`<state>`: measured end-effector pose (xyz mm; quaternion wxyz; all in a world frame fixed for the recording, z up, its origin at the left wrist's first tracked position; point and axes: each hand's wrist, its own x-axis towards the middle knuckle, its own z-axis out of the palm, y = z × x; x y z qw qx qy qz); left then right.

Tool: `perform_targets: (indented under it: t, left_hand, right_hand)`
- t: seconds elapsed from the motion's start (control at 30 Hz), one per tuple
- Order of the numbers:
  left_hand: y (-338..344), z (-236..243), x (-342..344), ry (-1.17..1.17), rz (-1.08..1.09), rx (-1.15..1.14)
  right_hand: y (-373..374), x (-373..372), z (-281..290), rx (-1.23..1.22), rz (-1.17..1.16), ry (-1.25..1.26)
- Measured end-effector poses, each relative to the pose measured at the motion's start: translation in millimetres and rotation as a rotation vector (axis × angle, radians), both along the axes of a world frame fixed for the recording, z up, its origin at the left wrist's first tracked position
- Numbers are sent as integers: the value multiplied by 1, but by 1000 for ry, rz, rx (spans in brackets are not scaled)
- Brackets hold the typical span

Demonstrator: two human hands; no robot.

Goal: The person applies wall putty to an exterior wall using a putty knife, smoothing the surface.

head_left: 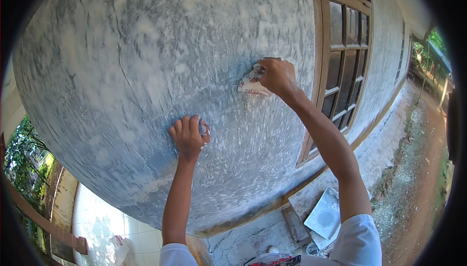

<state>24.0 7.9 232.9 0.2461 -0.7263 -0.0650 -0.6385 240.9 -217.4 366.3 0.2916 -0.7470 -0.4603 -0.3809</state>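
A rough wall (pixel 160 66), streaked grey and white with putty, fills the middle of the view. My right hand (pixel 278 77) is closed on a flat white piece with red print (pixel 254 89), whose lower edge lies against the wall left of the window. Whitish putty smears the fingers and the top of that piece. Lower and to the left, my left hand (pixel 187 135) is closed with its knuckles up, near the wall face. A small pale, putty-smeared thing (pixel 203 127) shows by its thumb, too hidden to name.
On the right, a wooden window (pixel 343 57) with several panes is set in the wall. Below stands a pale, putty-stained tray (pixel 325 213) on the ledge. White floor tiles (pixel 138 227) and a white bag (pixel 118 249) lie at lower left; a dirt path (pixel 422 168) runs along the right.
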Motion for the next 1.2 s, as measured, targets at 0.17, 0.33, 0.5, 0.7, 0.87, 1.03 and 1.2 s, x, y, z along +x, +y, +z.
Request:
perform_targets:
  t: [0.17,0.33,0.5,0.7,0.87,1.03,1.2]
  left_hand:
    - [-1,3,6,-15,27,2]
    - [2,-2,1,-11,21,8]
    - [-1,-3,5,9,11,-7]
    - [-1,0,3,-30,14,6]
    - [-3,1,4,-14,35,6]
    - [-1,-2,3,-12,30,9]
    - [-4,1,2,-3,26,10]
  right_hand:
    - [-18,1,61,119,-102,-127]
    - [-33,-21,107,293,155,-344]
    - [-4,-6,89,239,151,-532]
    - [-2,3,-73,19,293,-345]
    - [-43,-8,-110,-255,361,-360]
    - [-32,0,44,179,283,-575]
    - [-9,21,57,213,227,-548]
